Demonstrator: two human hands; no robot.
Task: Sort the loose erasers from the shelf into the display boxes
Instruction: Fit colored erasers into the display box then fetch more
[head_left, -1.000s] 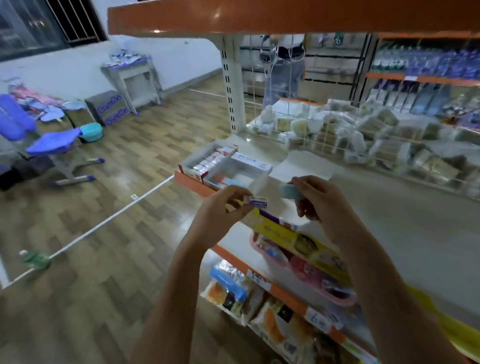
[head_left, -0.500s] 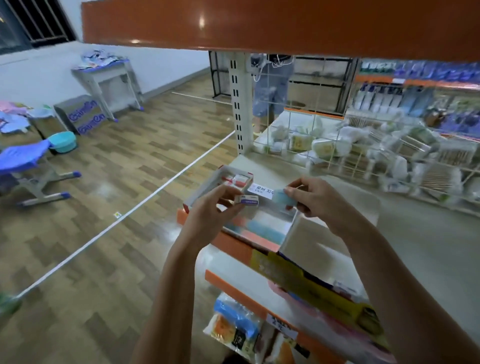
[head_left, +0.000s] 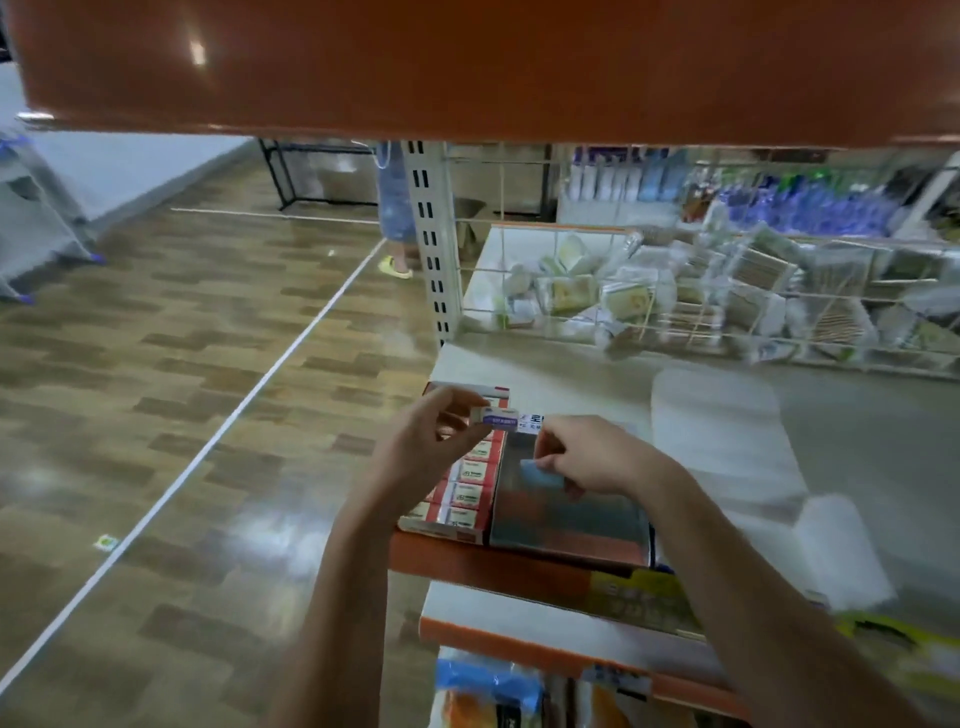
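My left hand (head_left: 423, 441) pinches a small white eraser with a blue label (head_left: 496, 417) above the left display box (head_left: 457, 499), which holds a row of red-and-white sleeved erasers. My right hand (head_left: 592, 460) pinches a light blue eraser (head_left: 540, 474) just over the right display box (head_left: 566, 512), a wider box with a dim, blurred inside. Both boxes stand side by side at the front left corner of the grey shelf (head_left: 857, 426).
An orange shelf board (head_left: 519, 67) hangs close overhead. A wire rack of wrapped packets (head_left: 649, 296) lines the shelf's back. A white plastic sheet (head_left: 727, 457) lies right of the boxes. Lower shelves hold snack bags (head_left: 493, 691). A person's legs (head_left: 395, 218) stand beyond the upright post.
The camera has tilted down and closer to the boxes. My right hand has lowered the blue eraser toward the right box. My left hand still holds the white eraser above the left box.
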